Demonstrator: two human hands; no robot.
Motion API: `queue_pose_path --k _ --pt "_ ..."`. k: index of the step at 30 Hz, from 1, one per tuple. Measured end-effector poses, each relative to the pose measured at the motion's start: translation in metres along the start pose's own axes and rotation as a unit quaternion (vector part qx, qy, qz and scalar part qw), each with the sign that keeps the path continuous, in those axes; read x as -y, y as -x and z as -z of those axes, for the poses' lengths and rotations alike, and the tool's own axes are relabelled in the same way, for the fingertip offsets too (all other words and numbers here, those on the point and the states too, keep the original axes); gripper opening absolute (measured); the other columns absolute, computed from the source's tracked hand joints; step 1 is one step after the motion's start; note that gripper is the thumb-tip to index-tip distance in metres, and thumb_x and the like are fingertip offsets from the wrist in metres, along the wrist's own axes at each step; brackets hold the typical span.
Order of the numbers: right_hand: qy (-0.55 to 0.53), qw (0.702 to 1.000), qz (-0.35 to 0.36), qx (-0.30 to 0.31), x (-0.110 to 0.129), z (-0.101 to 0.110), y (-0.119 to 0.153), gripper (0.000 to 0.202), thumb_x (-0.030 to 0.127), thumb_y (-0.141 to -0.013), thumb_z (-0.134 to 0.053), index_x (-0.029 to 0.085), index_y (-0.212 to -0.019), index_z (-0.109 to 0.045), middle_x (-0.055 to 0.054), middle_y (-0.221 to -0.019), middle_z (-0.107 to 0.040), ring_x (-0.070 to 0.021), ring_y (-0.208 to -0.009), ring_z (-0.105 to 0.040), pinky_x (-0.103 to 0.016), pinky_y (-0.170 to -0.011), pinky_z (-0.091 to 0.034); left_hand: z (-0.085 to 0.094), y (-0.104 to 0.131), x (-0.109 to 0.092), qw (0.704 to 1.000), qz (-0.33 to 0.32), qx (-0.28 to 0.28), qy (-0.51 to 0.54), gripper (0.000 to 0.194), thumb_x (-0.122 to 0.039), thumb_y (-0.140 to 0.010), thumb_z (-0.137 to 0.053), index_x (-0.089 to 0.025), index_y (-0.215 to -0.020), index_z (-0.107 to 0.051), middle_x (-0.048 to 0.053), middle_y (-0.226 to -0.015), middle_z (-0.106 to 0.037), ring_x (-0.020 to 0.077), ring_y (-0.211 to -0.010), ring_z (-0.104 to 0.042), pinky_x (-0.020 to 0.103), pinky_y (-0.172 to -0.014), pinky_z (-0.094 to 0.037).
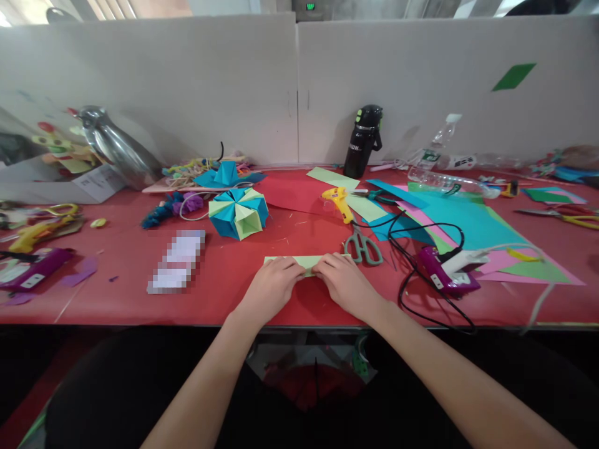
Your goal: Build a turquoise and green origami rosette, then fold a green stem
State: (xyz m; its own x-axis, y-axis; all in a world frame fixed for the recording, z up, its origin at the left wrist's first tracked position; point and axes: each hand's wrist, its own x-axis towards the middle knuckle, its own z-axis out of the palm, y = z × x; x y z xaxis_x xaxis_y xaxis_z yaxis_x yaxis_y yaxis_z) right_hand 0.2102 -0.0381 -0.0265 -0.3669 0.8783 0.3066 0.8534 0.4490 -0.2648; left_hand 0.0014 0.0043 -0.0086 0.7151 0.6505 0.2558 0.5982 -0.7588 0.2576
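Note:
A pale green strip of paper [306,262] lies crosswise near the front edge of the red table, its middle showing between my hands. My left hand [277,282] has its fingers closed on the strip's left part. On the right part, my right hand [344,282] grips it the same way, thumb and fingers together. Both hands partly cover the paper. Close by on the right lie grey-handled scissors [364,246]. Beyond the left hand sits a folded blue and pale green paper ball [238,213].
A yellow glue gun [340,202] lies behind the scissors. A purple power strip [447,274] with black cable loops is at right, near coloured paper sheets [472,218]. A black bottle [362,143] stands at the partition. A blurred flat object [178,262] lies left.

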Motion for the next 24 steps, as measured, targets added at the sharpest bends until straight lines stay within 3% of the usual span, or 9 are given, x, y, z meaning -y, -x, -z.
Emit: queue_pose_path --k 4,9,15,24 --pt "0.010 1.000 -0.004 -0.002 0.0015 -0.0008 -0.0008 0.021 0.005 -0.096 -0.048 0.017 -0.101 -0.065 -0.007 -0.101 -0.062 -0.0224 -0.094 -0.052 -0.037 -0.082 -0.038 -0.0009 -0.0010 -0.0026 0.999 -0.001 0.017 -0.050 0.027 -0.009 -0.099 -0.042 -0.019 -0.100 -0.068 0.007 -0.096 -0.066 0.0225 -0.093 -0.060 0.037 -0.084 -0.046" --pt "-0.015 1.000 -0.006 -0.004 0.0009 -0.0035 -0.0006 0.022 0.005 -0.097 -0.045 0.016 -0.101 -0.064 -0.007 -0.100 -0.061 -0.0215 -0.092 -0.051 -0.035 -0.081 -0.039 -0.0012 -0.0024 -0.0050 0.999 0.014 0.018 -0.038 0.021 -0.022 -0.102 -0.046 -0.017 -0.096 -0.066 0.007 -0.098 -0.062 0.0216 -0.090 -0.059 0.036 -0.082 -0.046" --pt "-0.002 1.000 -0.010 -0.006 0.0005 -0.0026 -0.0004 0.022 0.005 -0.096 -0.046 0.018 -0.101 -0.063 -0.006 -0.099 -0.062 -0.0219 -0.093 -0.052 -0.036 -0.081 -0.037 -0.0043 -0.0063 -0.0033 0.998 0.015 0.033 -0.052 0.021 -0.020 -0.102 -0.043 -0.016 -0.095 -0.063 0.007 -0.095 -0.062 0.0223 -0.088 -0.058 0.037 -0.080 -0.044" --pt "-0.046 0.999 -0.026 -0.010 0.0060 0.0017 -0.0010 0.013 0.019 -0.100 -0.051 0.018 -0.093 -0.062 -0.005 -0.095 -0.062 -0.0206 -0.090 -0.052 -0.034 -0.079 -0.038 0.0000 -0.0077 -0.0090 0.996 0.045 0.053 -0.047 0.018 -0.013 -0.099 -0.043 -0.017 -0.092 -0.060 0.007 -0.093 -0.063 0.0223 -0.084 -0.057 0.035 -0.073 -0.040"
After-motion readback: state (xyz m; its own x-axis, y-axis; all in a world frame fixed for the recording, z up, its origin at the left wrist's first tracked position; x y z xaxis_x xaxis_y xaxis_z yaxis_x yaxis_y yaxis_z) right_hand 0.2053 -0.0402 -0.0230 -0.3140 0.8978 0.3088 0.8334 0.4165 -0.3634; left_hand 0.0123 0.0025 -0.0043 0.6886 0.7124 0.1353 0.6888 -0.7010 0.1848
